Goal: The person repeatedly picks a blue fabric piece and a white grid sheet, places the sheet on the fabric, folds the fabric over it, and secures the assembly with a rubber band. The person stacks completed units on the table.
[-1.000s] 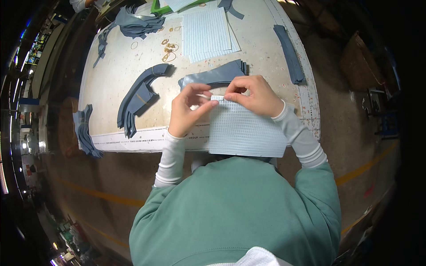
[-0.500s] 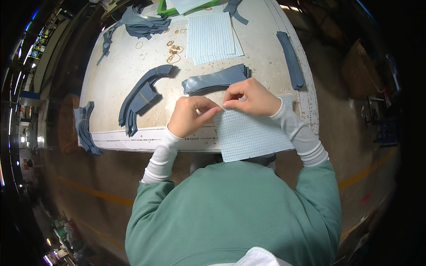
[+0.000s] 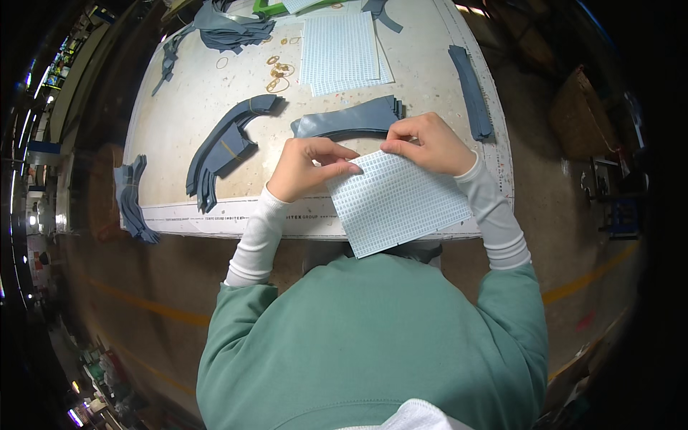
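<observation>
A white sheet covered in rows of small bluish printed labels (image 3: 398, 197) is held at its far edge by both hands, over the table's near edge. My left hand (image 3: 304, 168) pinches the sheet's far left corner between thumb and fingers. My right hand (image 3: 431, 143) grips the far edge a little to the right, thumb and index finger pressed together. Just beyond the hands lies a stack of curved blue-grey cut pieces (image 3: 347, 119). To the left rests a banded bundle of similar curved pieces (image 3: 228, 147).
More label sheets (image 3: 340, 54) lie farther back, beside loose tan rubber bands (image 3: 276, 72). Blue-grey pieces are heaped far left (image 3: 229, 30), hang over the left edge (image 3: 131, 199) and lie along the right edge (image 3: 469, 93). A green tray (image 3: 269, 8) stands at the back.
The label sheet has turned and shifted slightly left, its far edge now lifted. My right hand has moved right along that edge, away from my left hand.
</observation>
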`<action>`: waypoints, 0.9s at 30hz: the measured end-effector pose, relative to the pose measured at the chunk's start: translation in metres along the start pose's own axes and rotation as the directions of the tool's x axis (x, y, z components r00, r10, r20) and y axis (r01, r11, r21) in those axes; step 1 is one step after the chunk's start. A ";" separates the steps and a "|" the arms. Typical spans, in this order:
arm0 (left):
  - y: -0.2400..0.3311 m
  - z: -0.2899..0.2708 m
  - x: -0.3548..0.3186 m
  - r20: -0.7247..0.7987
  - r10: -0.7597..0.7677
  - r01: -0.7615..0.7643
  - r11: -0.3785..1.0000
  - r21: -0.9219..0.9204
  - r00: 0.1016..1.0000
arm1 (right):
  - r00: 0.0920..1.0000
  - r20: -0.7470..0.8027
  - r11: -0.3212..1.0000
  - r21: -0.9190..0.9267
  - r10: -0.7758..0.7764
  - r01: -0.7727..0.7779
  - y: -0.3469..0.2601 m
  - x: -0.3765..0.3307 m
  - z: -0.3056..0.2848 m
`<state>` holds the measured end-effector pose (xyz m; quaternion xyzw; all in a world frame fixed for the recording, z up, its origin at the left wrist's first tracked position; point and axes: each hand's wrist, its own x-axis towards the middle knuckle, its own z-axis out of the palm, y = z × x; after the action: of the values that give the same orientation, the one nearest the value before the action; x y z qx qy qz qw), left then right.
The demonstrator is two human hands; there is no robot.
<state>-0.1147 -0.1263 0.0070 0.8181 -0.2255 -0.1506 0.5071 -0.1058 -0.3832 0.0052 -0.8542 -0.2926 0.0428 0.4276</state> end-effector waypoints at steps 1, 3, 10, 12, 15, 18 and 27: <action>-0.001 0.001 0.001 -0.010 -0.006 0.006 1.000 -0.004 1.000 | 1.000 0.002 1.000 -0.012 0.001 -0.001 0.000 0.000 0.000; -0.002 0.001 0.002 -0.017 0.075 -0.074 0.996 0.053 0.997 | 1.000 -0.005 1.000 -0.011 -0.005 0.004 0.000 0.000 -0.001; 0.001 -0.005 0.008 0.116 0.118 -0.132 0.984 0.118 0.986 | 1.000 0.002 0.999 0.031 -0.025 0.025 -0.001 -0.002 0.002; 0.006 -0.001 0.012 0.122 0.100 -0.104 0.994 0.029 0.988 | 1.000 -0.017 1.000 -0.019 -0.024 0.024 -0.003 -0.001 0.004; 0.009 0.012 0.017 0.108 0.043 -0.041 0.999 -0.014 0.993 | 0.999 -0.040 0.998 -0.061 -0.032 0.030 -0.006 -0.001 0.007; 0.006 0.016 0.021 0.072 0.018 -0.017 1.000 -0.024 0.997 | 0.998 -0.061 0.998 -0.066 0.001 -0.005 -0.007 -0.003 0.004; -0.014 0.003 0.025 0.074 -0.055 0.065 0.989 -0.132 0.996 | 0.990 -0.105 0.993 0.086 0.089 -0.080 0.008 -0.018 -0.020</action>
<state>-0.0919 -0.1367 -0.0074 0.7826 -0.2079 -0.2094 0.5482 -0.1107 -0.4111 0.0086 -0.8488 -0.2303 0.0262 0.4752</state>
